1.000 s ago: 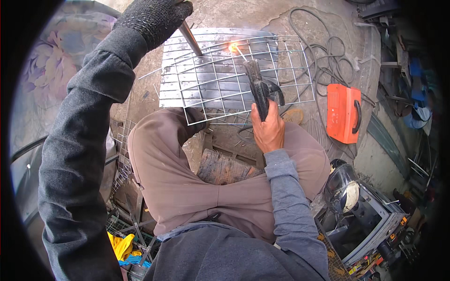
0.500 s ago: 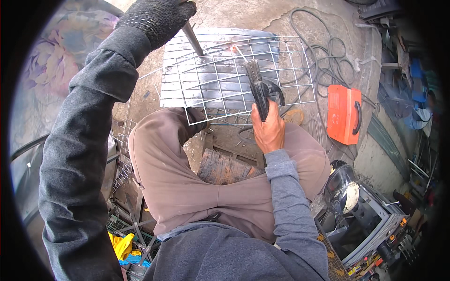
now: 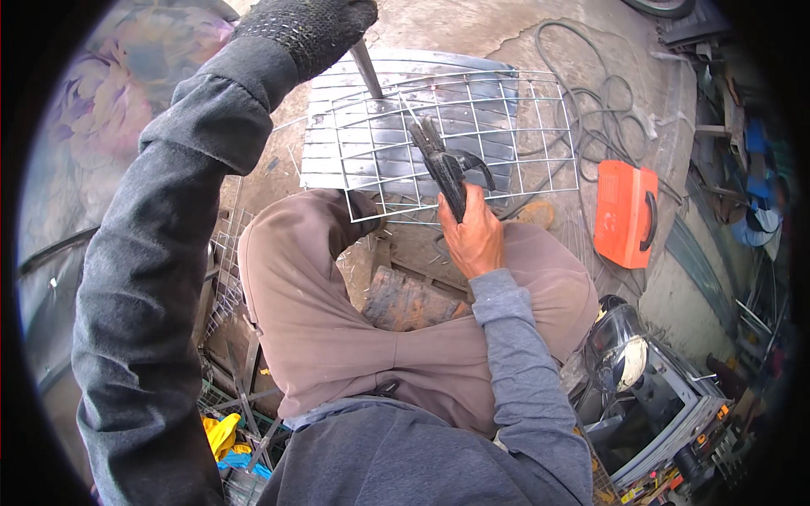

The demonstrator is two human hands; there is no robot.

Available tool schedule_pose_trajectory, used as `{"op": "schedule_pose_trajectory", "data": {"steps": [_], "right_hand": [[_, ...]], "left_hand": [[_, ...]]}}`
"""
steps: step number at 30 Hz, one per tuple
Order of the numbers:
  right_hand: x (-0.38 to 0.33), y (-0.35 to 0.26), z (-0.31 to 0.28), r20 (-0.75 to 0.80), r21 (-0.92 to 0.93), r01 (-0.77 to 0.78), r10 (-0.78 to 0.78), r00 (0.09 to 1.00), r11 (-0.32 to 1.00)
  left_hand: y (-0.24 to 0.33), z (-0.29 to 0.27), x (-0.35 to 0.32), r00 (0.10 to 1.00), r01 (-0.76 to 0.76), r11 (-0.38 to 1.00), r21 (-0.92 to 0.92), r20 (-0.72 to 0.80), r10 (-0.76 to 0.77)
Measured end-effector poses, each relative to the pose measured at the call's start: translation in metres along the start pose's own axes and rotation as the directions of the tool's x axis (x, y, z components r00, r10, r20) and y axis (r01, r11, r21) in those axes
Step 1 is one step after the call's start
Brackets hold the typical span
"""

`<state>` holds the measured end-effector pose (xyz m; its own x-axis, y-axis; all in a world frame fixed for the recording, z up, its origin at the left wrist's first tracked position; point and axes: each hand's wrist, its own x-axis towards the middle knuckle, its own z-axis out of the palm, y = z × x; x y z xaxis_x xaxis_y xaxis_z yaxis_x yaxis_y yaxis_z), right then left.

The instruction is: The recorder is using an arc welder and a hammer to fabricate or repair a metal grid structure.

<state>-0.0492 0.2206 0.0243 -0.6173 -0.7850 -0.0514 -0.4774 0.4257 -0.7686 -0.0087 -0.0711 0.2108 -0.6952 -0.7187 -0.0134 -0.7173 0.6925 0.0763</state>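
My left hand (image 3: 316,35), in a dark knitted glove, is closed on a metal rod (image 3: 366,71). The rod slants down, its lower end on or just above a wire mesh panel (image 3: 569,126). This grid of thin rods lies over a grey slatted metal sheet (image 3: 319,160) on the ground. My bare right hand (image 3: 474,238) grips a black welding electrode holder (image 3: 440,167) from below. A thin electrode (image 3: 407,104) points from its jaws toward the mesh near the rod's foot. Whether it touches the wire I cannot tell.
To the right stands an orange welding machine (image 3: 624,215), with dark cable (image 3: 582,88) looped behind it. A face shield (image 3: 616,346) lies by my right knee. Between my legs sits a worn wooden block (image 3: 409,301). Yellow cloth (image 3: 221,437) lies at lower left.
The electrode holder has moved left and nearer the rod. An orange glow at the electrode's tip is gone. The whole scene has shifted slightly right; my left hand still grips the rod.
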Motion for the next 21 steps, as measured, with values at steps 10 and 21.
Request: {"op": "schedule_pose_trajectory", "data": {"steps": [10,21], "right_hand": [[0.0010,-0.0005,0.0021,-0.022,-0.011,0.006,-0.006,1.000,1.000],[-0.0005,0.0021,0.0002,-0.004,0.003,-0.011,0.011,1.000,1.000]], "left_hand": [[0.0041,-0.0052,-0.0070,0.999,-0.016,0.999,-0.029,-0.034,0.015],[0.0059,-0.0058,-0.0064,0.999,-0.033,0.999,-0.018,-0.010,0.033]]}}
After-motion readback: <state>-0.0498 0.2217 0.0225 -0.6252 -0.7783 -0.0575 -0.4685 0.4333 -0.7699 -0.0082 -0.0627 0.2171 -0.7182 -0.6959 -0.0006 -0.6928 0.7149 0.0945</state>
